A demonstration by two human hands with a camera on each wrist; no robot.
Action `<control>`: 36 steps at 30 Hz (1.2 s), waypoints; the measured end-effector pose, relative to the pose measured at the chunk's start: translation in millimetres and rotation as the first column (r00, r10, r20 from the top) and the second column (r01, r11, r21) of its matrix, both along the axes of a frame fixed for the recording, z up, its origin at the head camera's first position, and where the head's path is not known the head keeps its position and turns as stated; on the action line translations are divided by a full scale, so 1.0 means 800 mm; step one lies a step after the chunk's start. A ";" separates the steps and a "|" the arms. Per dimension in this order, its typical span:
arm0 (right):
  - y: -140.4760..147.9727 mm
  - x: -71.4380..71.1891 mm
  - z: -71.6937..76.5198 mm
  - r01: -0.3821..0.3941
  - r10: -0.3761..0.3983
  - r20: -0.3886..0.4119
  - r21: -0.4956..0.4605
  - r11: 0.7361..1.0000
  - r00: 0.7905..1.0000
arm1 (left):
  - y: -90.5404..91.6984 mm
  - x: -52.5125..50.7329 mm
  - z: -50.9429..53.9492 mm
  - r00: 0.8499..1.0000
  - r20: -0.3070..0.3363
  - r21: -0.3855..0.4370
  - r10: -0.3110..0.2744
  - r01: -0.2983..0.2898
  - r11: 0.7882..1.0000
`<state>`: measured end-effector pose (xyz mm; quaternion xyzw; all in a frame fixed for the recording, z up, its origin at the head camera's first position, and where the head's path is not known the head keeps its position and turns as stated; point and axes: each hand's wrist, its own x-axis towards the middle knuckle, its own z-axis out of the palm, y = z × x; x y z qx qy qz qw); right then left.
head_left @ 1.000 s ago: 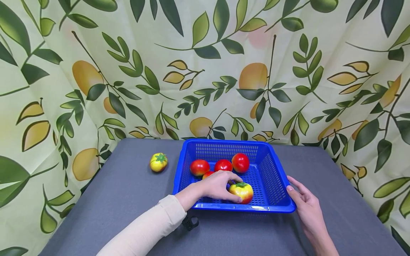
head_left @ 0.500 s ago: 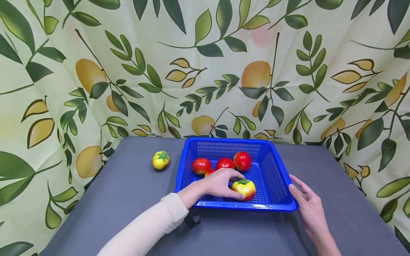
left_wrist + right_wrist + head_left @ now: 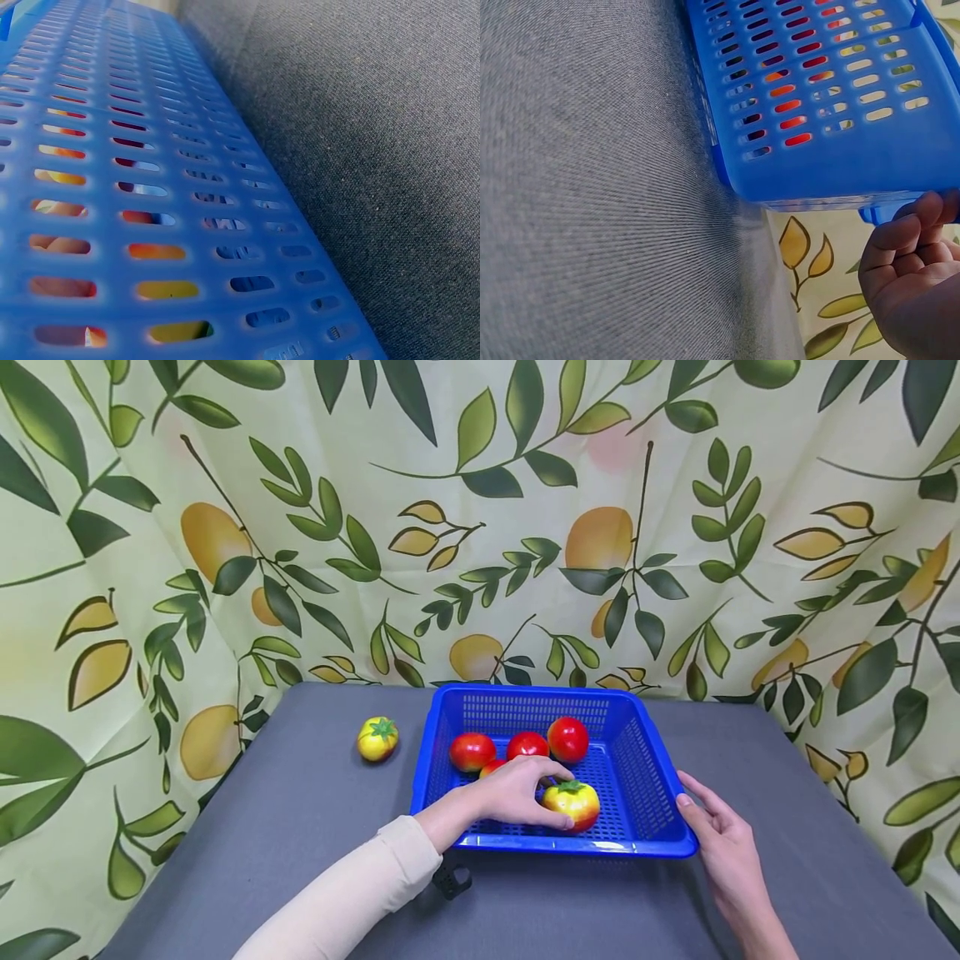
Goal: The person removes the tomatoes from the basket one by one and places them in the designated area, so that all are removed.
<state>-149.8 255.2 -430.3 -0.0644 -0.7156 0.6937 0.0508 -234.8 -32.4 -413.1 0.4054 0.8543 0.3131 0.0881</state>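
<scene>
Inside a blue plastic basket [image 3: 517, 842], my left hand [image 3: 513, 793] holds a yellow-and-red tomato [image 3: 576, 807] with a green leafy top, thumb at its near side and fingers behind. Several red tomatoes [image 3: 567, 740] lie farther back in the basket; one is partly covered by the hand. At the basket's right rim, my right hand [image 3: 723, 839] grips the edge, thumb on top and fingers outside. The right wrist view shows its curled fingers [image 3: 904, 232] at the rim. The left wrist view shows only the slotted basket wall, with bits of colour through the holes.
Left of the basket, another yellow tomato [image 3: 377, 739] with a green top sits on the grey tabletop [image 3: 315, 827]. A small black strap-like piece [image 3: 452, 878] shows below the left wrist. Behind the table hangs a leaf-patterned cloth [image 3: 510, 602].
The whole view shifts slightly as the head moves. Both hands, the held tomato and the basket keep their places relative to one another.
</scene>
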 end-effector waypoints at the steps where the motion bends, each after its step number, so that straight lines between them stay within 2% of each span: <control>1: 0.000 0.000 0.000 0.000 0.000 -0.001 -0.004 1.000 1.000 | 0.000 0.000 0.000 1.000 0.001 0.002 0.000 0.000 1.000; 6: -0.002 0.000 0.001 0.017 -0.017 0.019 0.011 1.000 1.000 | -0.003 0.001 0.001 1.000 -0.004 0.011 0.006 -0.006 1.000; 10: -0.002 -0.001 0.001 0.018 -0.018 0.021 0.005 1.000 1.000 | -0.008 -0.002 0.006 1.000 -0.003 0.074 0.010 -0.010 0.997; 15: -0.001 -0.001 0.001 0.011 -0.011 -0.005 -0.010 1.000 1.000 | -0.021 0.000 0.018 1.000 0.001 0.141 0.021 -0.021 0.990; 19: -0.001 -0.001 0.000 0.010 -0.010 -0.012 -0.011 1.000 1.000 | -0.038 0.006 0.029 0.998 0.025 0.164 0.059 -0.062 0.985; 22: -0.002 0.000 -0.001 0.004 -0.004 -0.014 -0.018 1.000 1.000 | -0.055 0.011 0.040 0.995 0.051 0.208 0.091 -0.100 0.973; 25: -0.002 -0.001 -0.002 0.000 -0.001 -0.016 -0.024 1.000 1.000 | -0.075 0.018 0.051 0.989 0.056 0.263 0.138 -0.148 0.953; 28: -0.001 -0.001 -0.004 -0.002 0.002 -0.021 -0.034 0.999 1.000 | -0.099 0.029 0.058 0.978 0.033 0.312 0.207 -0.207 0.927; 31: 0.000 -0.001 -0.005 -0.009 0.007 -0.030 -0.043 0.999 1.000 | -0.123 0.041 0.062 0.958 0.006 0.366 0.285 -0.267 0.891; 34: 0.001 -0.002 -0.005 -0.011 0.009 -0.034 -0.048 0.999 0.999 | -0.146 0.053 0.063 0.936 0.005 0.427 0.353 -0.322 0.845; 36: 0.001 -0.002 -0.003 -0.009 0.008 -0.034 -0.046 0.999 0.999 | -0.158 0.066 0.074 0.918 -0.003 0.454 0.396 -0.352 0.819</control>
